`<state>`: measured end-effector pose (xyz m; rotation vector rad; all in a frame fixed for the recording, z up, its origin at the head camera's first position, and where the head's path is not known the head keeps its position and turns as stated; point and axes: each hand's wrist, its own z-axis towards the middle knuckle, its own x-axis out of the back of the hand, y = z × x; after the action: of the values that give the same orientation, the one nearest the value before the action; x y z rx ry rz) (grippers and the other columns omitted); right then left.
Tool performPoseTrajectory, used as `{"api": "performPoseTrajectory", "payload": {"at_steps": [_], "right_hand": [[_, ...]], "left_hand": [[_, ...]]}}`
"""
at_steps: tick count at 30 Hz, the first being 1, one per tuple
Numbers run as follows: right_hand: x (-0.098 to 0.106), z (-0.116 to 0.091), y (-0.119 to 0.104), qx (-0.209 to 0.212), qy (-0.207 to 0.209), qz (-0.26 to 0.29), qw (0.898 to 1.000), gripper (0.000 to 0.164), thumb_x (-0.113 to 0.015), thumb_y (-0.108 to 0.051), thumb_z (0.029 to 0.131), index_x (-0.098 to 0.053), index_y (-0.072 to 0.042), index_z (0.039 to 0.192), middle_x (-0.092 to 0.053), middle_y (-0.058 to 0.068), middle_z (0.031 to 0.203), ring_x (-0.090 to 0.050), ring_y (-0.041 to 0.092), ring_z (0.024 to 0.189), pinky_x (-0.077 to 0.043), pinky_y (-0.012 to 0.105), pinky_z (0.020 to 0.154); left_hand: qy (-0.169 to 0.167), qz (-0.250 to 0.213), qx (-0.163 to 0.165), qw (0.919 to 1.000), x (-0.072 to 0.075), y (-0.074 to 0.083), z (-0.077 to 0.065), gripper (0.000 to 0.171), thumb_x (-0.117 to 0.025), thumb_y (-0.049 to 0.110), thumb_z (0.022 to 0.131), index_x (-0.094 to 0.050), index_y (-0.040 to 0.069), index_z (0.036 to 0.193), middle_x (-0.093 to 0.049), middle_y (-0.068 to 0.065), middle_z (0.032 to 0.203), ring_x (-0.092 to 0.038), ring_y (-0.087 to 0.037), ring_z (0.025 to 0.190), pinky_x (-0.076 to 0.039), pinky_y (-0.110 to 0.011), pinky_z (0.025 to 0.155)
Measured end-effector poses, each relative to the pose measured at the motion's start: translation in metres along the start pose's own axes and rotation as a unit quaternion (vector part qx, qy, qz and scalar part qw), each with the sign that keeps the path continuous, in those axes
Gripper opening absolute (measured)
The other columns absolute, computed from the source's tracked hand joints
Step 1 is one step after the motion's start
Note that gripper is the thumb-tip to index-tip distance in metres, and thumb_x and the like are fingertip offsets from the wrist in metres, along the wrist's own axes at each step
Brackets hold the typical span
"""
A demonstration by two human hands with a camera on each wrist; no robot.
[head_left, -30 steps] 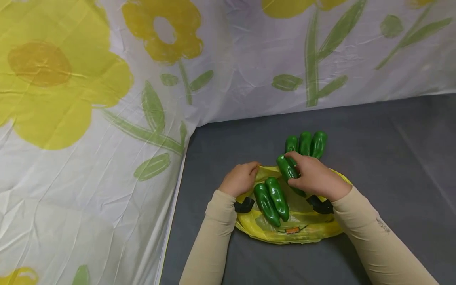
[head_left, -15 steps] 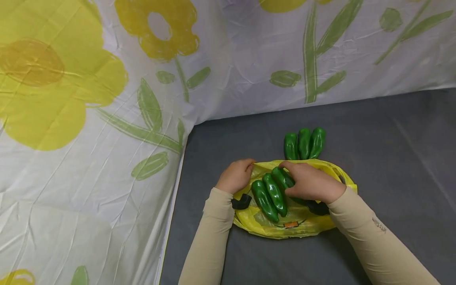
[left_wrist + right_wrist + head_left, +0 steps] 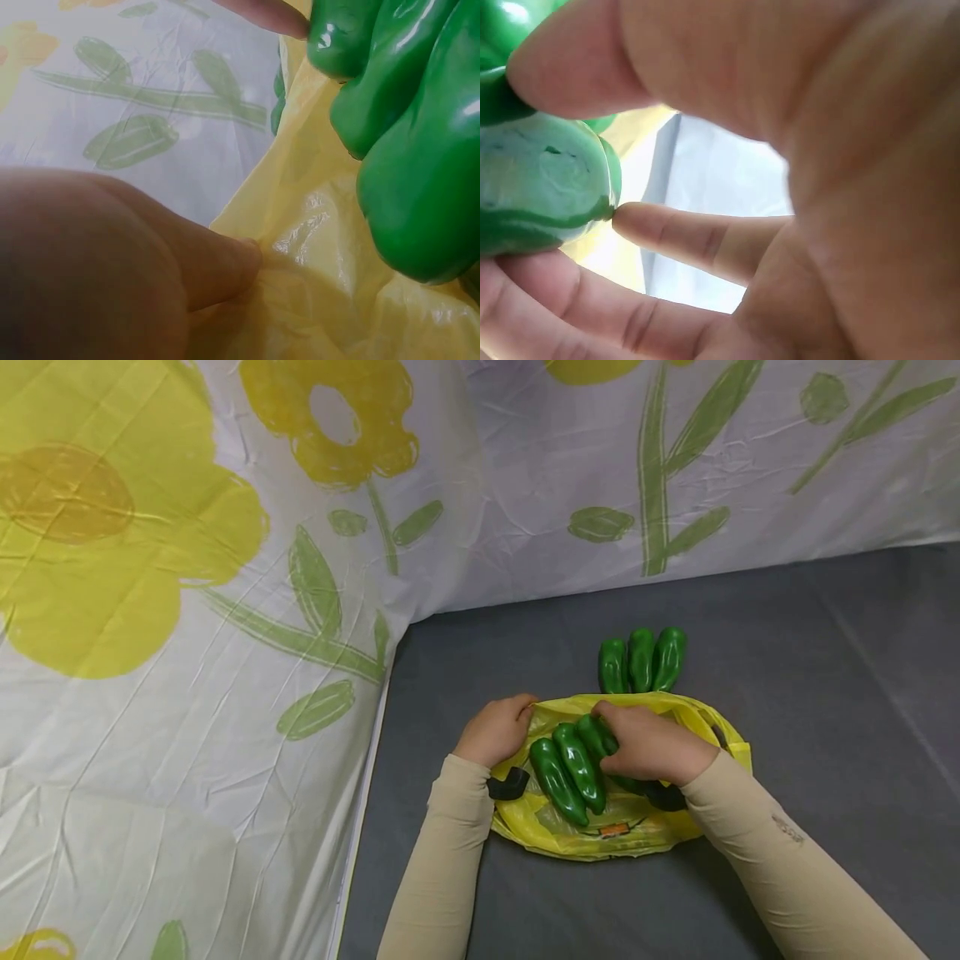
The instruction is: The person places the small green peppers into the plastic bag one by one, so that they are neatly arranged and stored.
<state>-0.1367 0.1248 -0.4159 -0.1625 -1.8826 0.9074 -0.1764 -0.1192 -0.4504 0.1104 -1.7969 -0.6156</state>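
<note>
lower right of the frame's centre, the right hand [image 3: 654, 745] seems to be settling a green pepper [image 3: 595, 734] inside the yellow bag [image 3: 570, 846], fingers curled round it, left hand [image 3: 495, 732] pinching the bag's edge — next calls for letting go.

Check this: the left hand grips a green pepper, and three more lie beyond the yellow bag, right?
Not the left hand: the right hand grips that green pepper, as the head view shows. Three more peppers lie beyond the yellow plastic bag.
</note>
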Motion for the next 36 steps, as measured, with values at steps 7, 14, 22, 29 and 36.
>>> {"api": "performPoseTrajectory", "payload": {"at_steps": [7,14,22,29,36], "right_hand": [[-0.005,0.006,0.004,-0.009,-0.017,-0.008,1.0,0.059,-0.079,-0.009,0.083,-0.054,0.003,0.135,-0.068,0.01,0.1,-0.061,0.022,0.082,-0.051,0.037,0.07],[-0.009,0.01,0.005,-0.016,-0.024,-0.018,0.999,0.059,-0.078,-0.01,0.082,-0.05,0.003,0.133,-0.067,0.011,0.096,-0.062,0.023,0.079,-0.051,0.038,0.069],[-0.012,0.012,0.003,-0.012,-0.023,-0.015,1.0,0.059,-0.078,-0.011,0.082,-0.049,0.002,0.131,-0.067,0.011,0.096,-0.062,0.023,0.079,-0.052,0.039,0.07],[-0.013,0.011,0.004,-0.016,-0.024,-0.006,1.0,0.064,-0.078,-0.016,0.086,-0.048,0.004,0.138,-0.069,0.013,0.103,-0.064,0.022,0.083,-0.053,0.041,0.074],[-0.012,0.009,0.003,-0.021,-0.02,-0.032,0.999,0.069,-0.079,-0.029,0.094,-0.049,0.008,0.145,-0.072,0.018,0.116,-0.069,0.023,0.092,-0.057,0.045,0.082]], "left_hand": [[0.004,0.004,0.005,1.0,0.0,0.001,-0.001,0.038,-0.044,0.026,0.115,-0.064,0.017,0.146,-0.071,-0.007,0.135,-0.071,-0.024,0.106,-0.056,-0.042,0.085],[0.009,0.002,0.008,0.9999,0.001,0.002,-0.001,0.038,-0.044,0.026,0.115,-0.064,0.016,0.145,-0.071,-0.007,0.133,-0.069,-0.021,0.096,-0.055,-0.038,0.079],[0.009,0.006,0.013,0.9999,0.003,0.004,-0.001,0.037,-0.045,0.027,0.115,-0.065,0.017,0.145,-0.072,-0.006,0.132,-0.067,-0.019,0.086,-0.053,-0.036,0.071],[0.008,0.015,0.014,0.9998,0.001,0.003,0.001,0.037,-0.045,0.027,0.115,-0.066,0.017,0.144,-0.073,-0.007,0.13,-0.065,-0.017,0.081,-0.052,-0.034,0.069],[0.018,0.029,0.012,0.9993,-0.003,0.001,0.001,0.036,-0.045,0.027,0.115,-0.067,0.017,0.142,-0.073,-0.006,0.129,-0.071,-0.022,0.093,-0.056,-0.038,0.079]]}}
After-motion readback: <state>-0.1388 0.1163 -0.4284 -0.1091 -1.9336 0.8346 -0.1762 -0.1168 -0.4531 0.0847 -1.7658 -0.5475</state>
